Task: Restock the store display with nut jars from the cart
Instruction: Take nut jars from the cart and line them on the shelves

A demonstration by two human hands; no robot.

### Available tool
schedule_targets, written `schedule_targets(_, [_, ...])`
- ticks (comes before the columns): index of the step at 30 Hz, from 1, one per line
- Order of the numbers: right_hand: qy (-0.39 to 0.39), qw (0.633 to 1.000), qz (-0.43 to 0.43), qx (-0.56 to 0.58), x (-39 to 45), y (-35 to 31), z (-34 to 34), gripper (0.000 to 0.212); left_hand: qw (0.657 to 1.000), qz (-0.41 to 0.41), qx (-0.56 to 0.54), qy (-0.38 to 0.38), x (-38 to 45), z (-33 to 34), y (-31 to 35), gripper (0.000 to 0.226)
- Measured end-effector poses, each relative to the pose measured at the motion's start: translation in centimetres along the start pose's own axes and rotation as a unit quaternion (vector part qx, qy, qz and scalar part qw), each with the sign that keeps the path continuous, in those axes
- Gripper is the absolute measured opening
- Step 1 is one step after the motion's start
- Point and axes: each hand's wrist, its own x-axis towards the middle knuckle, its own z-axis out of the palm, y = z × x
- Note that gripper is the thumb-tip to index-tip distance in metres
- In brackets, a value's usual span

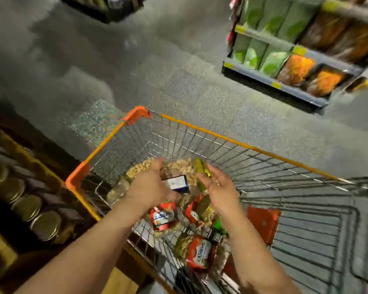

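Speckled grey floor carries a wire cart (200,134) parked just beside the display (26,200), so jars travel a short way. Nut jars (199,251) lie on their sides low in the cart. Left hand (149,187) and right hand (218,187) reach in on either side of one jar (179,172), fingers spread, seemingly to lift it; blur hides whether either grip has closed.

Both arms reach forward, left hand (149,183) and right hand (218,187) spread.
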Motion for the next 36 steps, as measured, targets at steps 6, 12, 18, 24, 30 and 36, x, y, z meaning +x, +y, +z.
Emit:
schedule_targets(6, [-0.014,0.993,-0.119,0.020,-10.7,-7.0,0.2,0.047,0.994,0.071,-0.055,0.062,-11.0,-7.0,-0.1,0.114])
schedule_targets(12, [-0.004,0.958,-0.284,-0.030,-25.2,-10.8,1.2,0.048,0.969,0.144,-0.151,0.135,-24.6,-12.6,-2.8,0.105])
schedule_targets(18, [-0.007,0.923,-0.384,-0.021,-35.5,-12.2,2.6,0.058,0.935,0.165,-0.300,0.096,-37.0,-15.9,-6.0,0.086])
schedule_targets(24, [-0.102,0.891,-0.443,-0.004,-43.3,-12.3,2.6,0.072,0.906,0.176,-0.375,0.088,-46.2,-15.1,-8.5,0.083])
schedule_targets(30, [-0.164,0.863,-0.477,0.021,-48.8,-11.5,2.3,0.078,0.879,0.169,-0.424,0.136,-53.6,-12.0,-10.3,0.080])
schedule_targets(36, [-0.227,0.849,-0.476,0.024,-53.6,-9.5,1.6,0.093,0.863,0.140,-0.456,0.167,-61.5,-7.5,-11.4,0.074])
